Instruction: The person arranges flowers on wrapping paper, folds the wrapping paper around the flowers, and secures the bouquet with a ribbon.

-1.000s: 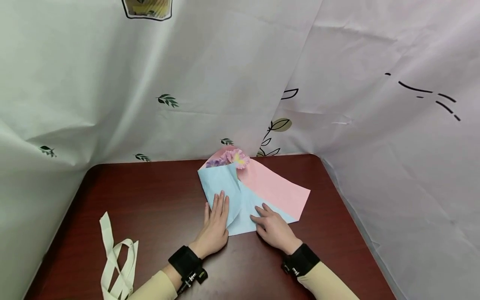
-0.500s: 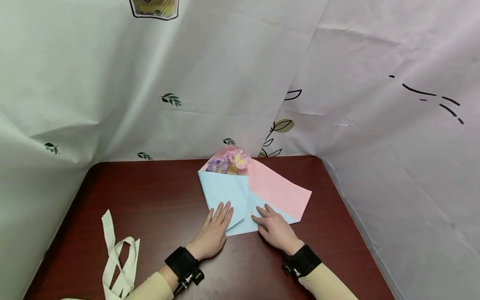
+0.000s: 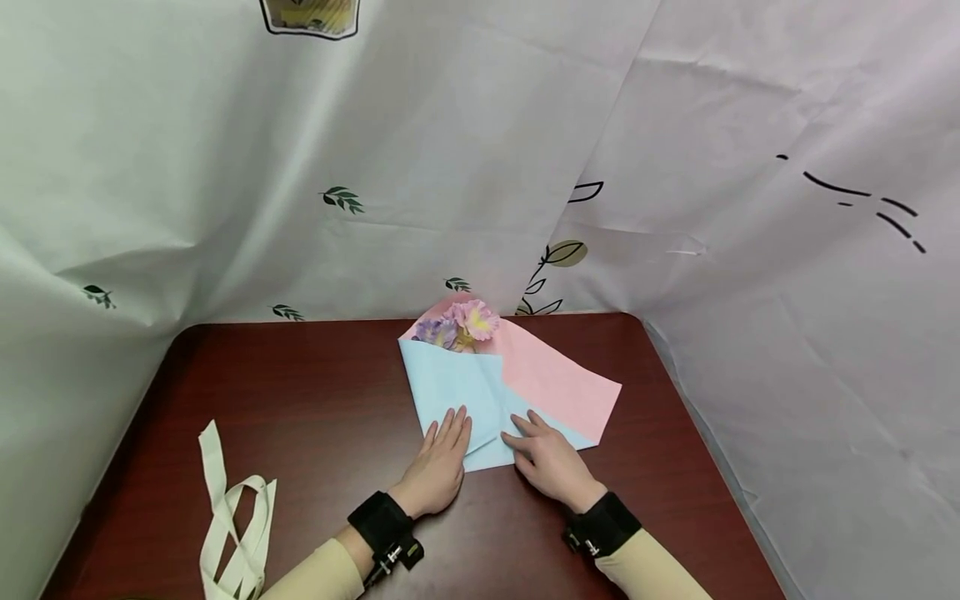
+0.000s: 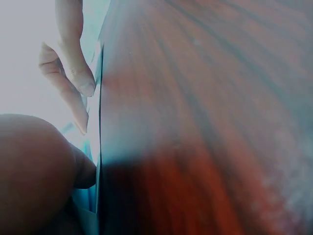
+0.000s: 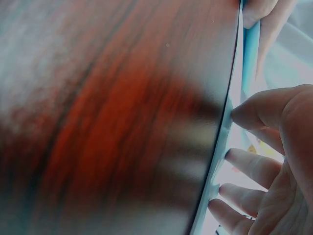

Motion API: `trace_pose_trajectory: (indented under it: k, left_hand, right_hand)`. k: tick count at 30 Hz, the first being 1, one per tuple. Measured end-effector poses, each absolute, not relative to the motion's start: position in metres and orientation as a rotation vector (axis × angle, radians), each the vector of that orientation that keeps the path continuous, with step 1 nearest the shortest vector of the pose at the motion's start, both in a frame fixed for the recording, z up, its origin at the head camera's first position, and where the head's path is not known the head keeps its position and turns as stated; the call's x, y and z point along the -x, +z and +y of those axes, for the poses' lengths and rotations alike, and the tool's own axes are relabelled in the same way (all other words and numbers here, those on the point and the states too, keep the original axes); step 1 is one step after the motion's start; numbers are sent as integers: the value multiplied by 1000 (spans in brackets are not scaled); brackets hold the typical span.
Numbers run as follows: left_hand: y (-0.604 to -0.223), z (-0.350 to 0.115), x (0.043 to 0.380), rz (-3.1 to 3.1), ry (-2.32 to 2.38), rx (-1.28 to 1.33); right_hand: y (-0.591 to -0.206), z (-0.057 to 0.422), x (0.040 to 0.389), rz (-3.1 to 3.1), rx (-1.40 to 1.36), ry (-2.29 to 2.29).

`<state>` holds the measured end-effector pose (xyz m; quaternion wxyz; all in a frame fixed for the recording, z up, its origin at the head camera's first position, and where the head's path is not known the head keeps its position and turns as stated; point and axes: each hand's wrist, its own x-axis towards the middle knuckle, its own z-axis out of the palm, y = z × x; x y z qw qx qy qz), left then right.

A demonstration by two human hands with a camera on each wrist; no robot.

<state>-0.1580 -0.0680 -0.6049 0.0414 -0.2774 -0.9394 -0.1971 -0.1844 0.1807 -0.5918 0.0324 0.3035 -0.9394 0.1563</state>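
Observation:
A sheet of wrapping paper, blue (image 3: 453,379) on one face and pink (image 3: 558,375) on the other, lies at the middle of the table. Its left side is folded over to the right, blue face up. A pink flower (image 3: 476,319) and purple flowers (image 3: 437,332) show above the fold; their stems are hidden. My left hand (image 3: 438,467) rests with fairly straight fingers on the folded flap near its lower edge. To the right, my right hand (image 3: 553,464) touches the blue lower part with spread fingers. In the right wrist view, the right hand's fingertips (image 5: 234,155) meet the paper.
A cream ribbon (image 3: 213,467) lies in loose loops at the table's left front. The dark red-brown wooden table (image 3: 315,383) reaches back to a pale curtain (image 3: 420,167) printed with leaves. More curtain hangs along both sides.
The blue flap has come down flatter and further right, uncovering more of the flowers. My left hand slid toward me, then slightly right along the flap. My right hand stays almost still.

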Motion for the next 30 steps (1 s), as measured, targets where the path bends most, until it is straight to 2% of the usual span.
trace_pose_trajectory:
  k: [6,11,17,26,30]
  left_hand:
    - [-598,-65,154,-2967,-543,692]
    - [-595,-72,166,-2987,-524,616]
    - [-600,-81,179,-3049,-518,689]
    - [-604,-70,179,-3073,-554,755]
    - [-604,-66,179,-3079,-564,760]
  right_hand:
    - [-591,180,183,-2890,-935,490]
    - [-590,179,184,-2890,-932,500]
    - [-590,179,183,-2915,-917,487]
    - [-582,171,186,-2878,-935,429]
    - [-579,165,187,-2889,-863,434]
